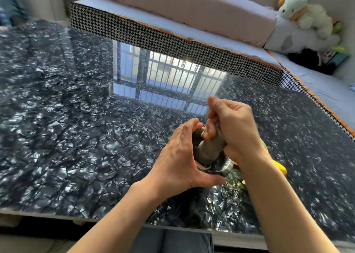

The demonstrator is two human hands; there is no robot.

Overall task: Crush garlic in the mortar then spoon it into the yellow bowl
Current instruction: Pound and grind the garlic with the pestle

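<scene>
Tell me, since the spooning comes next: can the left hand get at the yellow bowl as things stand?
Probably not directly. The yellow bowl lies beyond the right hand and forearm, which hold the pestle and mostly hide it; the left hand holds the mortar.

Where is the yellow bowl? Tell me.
In the head view, the yellow bowl sits on the table's right side, mostly hidden behind the right hand, beside the mortar.

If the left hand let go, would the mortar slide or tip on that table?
The mortar looks like stone, so probably heavy and hard to tip. The table is glossy, so it might slide under pestle blows; the left hand cupping it likely prevents that.
</scene>
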